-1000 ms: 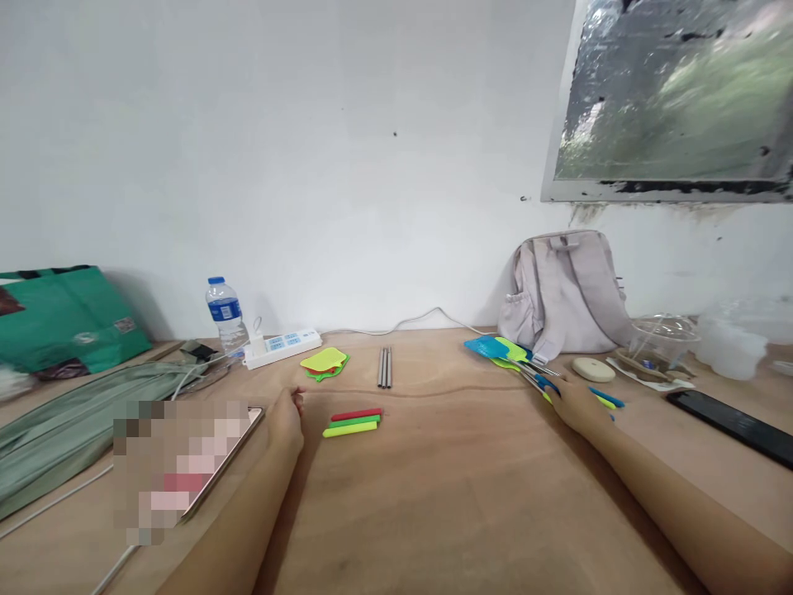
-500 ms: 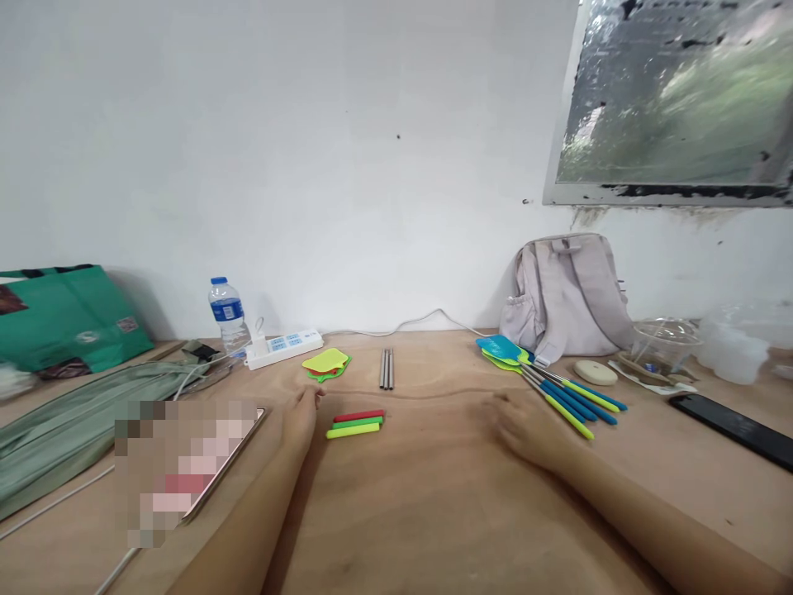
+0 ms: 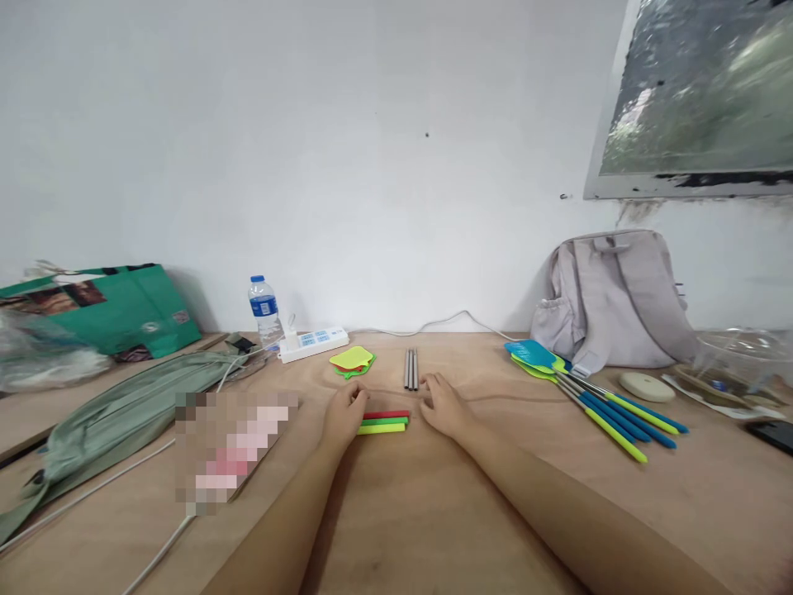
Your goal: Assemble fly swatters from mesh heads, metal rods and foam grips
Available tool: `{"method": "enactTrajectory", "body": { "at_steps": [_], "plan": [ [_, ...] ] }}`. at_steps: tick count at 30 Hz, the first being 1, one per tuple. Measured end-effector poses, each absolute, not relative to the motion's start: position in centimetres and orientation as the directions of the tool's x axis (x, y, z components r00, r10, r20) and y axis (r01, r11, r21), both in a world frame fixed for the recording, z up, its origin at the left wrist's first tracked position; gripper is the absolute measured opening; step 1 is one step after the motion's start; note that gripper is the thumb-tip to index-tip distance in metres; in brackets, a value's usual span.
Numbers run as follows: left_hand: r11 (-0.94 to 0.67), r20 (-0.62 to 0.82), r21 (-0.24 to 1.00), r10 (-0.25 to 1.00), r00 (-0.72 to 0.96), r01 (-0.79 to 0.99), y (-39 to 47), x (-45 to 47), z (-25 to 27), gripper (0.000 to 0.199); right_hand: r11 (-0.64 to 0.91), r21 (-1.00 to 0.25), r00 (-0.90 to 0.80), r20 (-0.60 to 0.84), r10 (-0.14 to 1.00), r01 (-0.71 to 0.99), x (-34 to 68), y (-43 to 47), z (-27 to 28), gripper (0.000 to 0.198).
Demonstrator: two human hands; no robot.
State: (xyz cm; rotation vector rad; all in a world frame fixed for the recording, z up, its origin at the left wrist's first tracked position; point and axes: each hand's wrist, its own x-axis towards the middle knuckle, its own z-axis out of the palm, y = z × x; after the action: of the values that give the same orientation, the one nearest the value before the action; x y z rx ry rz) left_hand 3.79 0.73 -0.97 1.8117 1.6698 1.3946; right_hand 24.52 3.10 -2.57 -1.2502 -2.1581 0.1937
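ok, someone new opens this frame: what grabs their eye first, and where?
Probably the blue and yellow-green paddle-headed sticks, fanned out on the right in front of the pale backpack. Next, the short red, green and yellow rods, lying side by side in the middle between the left hand and the right hand. The green bag at the back left also stands out.

red, green, yellow tubes (image 3: pixel 385 421); parallel, crosswise; silver rods (image 3: pixel 410 372); side by side, lengthwise, beyond tubes
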Motion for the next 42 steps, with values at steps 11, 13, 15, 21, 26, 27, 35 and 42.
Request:
{"method": "enactTrajectory", "body": {
  "at_steps": [11, 13, 15, 21, 26, 27, 35, 42],
  "plan": [
    [-0.438, 0.508, 0.509, 0.848, 0.152, 0.741, -0.5, 5.1, 0.1, 0.016, 0.580, -0.398, -0.454, 0.369, 0.811, 0.711, 24.8, 4.4, -2.2, 0.021],
    [-0.482, 0.501, 0.443, 0.832, 0.237, 0.756, -1.2, 5.6, 0.5, 0.016, 0.570, -0.407, -0.447, 0.361, 0.818, 0.714, 25.2, 4.1, -2.1, 0.015],
    [-0.534, 0.471, 0.382, 0.815, 0.338, 0.754, -1.7, 5.9, 0.9, 0.015, 0.537, -0.430, -0.414, 0.351, 0.840, 0.726, 25.4, 3.7, -2.1, 0.007],
    [-0.696, 0.303, 0.289, 0.718, 0.627, 0.658, -2.3, 5.2, 1.7, 0.019, 0.360, -0.612, -0.211, 0.303, 0.929, 0.704, 25.9, 3.5, -2.3, 0.011],
    [-0.715, 0.248, 0.288, 0.698, 0.671, 0.637, -2.2, 4.9, 1.6, 0.016, 0.242, -0.853, -0.038, 0.254, 0.966, 0.462, 25.9, 4.5, -3.0, 0.010],
    [-0.715, 0.242, 0.289, 0.698, 0.674, 0.636, -2.2, 4.9, 1.6, 0.015, 0.222, -0.895, -0.012, 0.236, 0.972, 0.387, 25.8, 4.5, -3.1, 0.009],
    [-0.698, 0.202, 0.297, 0.713, 0.672, 0.652, -2.4, 5.4, 1.6, 0.007, 0.140, -0.982, -0.100, 0.153, 0.983, -0.127, 26.0, 1.1, -3.0, 0.031],
    [-0.658, 0.156, 0.279, 0.750, 0.643, 0.700, -2.9, 5.8, 2.3, 0.010, 0.080, -0.967, -0.263, 0.144, 0.954, -0.240, 25.9, -0.4, -3.1, 0.019]
  ]
}}
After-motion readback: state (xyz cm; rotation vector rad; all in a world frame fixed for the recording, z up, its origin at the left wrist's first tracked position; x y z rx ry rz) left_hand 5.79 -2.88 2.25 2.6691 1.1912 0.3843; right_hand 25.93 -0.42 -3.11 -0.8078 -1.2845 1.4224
